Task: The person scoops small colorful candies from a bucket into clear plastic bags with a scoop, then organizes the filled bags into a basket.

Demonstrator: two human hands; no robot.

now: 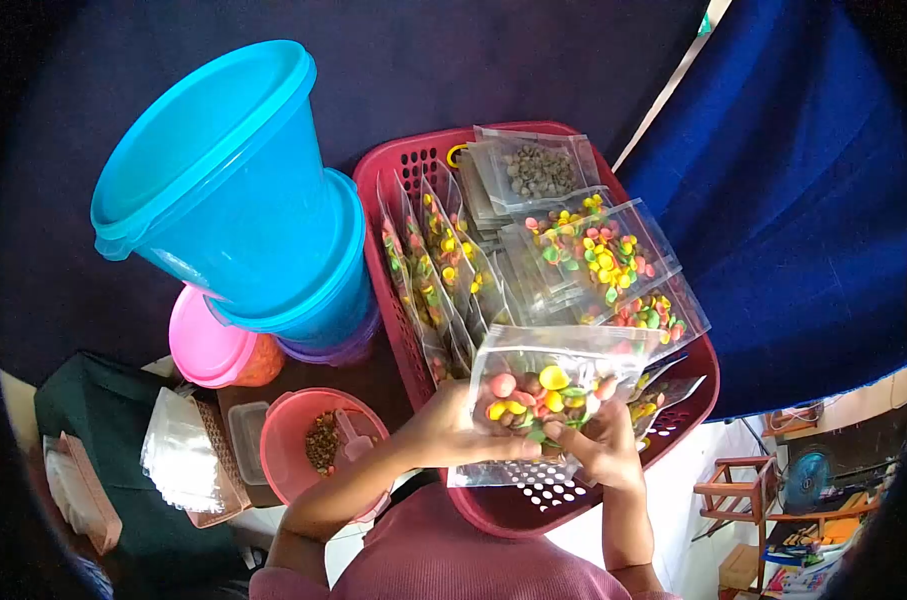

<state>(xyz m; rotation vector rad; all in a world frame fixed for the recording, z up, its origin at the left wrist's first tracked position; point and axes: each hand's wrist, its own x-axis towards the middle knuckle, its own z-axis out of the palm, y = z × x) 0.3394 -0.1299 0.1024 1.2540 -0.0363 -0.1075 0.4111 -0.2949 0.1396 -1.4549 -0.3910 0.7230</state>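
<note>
Close in front of me is a clear plastic bag (543, 360) of small red, yellow and green pieces. My left hand (463, 430) grips its lower left side, fingers partly behind the plastic. My right hand (598, 450) pinches the lower right part, thumb across the front. The bag is over the near part of a dark red perforated basket (382, 178). Inside the basket, similar colourful bags stand in a row at the left, and others lie stacked at the right. A bag of brownish pieces (541, 172) rests at the far end.
Blue lidded tubs (243, 170) stand stacked left of the basket, beside a pink-lidded container (213, 338). Nearer me, a pink bowl (278, 440) holds small brown pieces and a scoop (353, 437). Empty clear bags (181, 450) lie in a tray at the left. Blue cloth (773, 220) hangs at the right.
</note>
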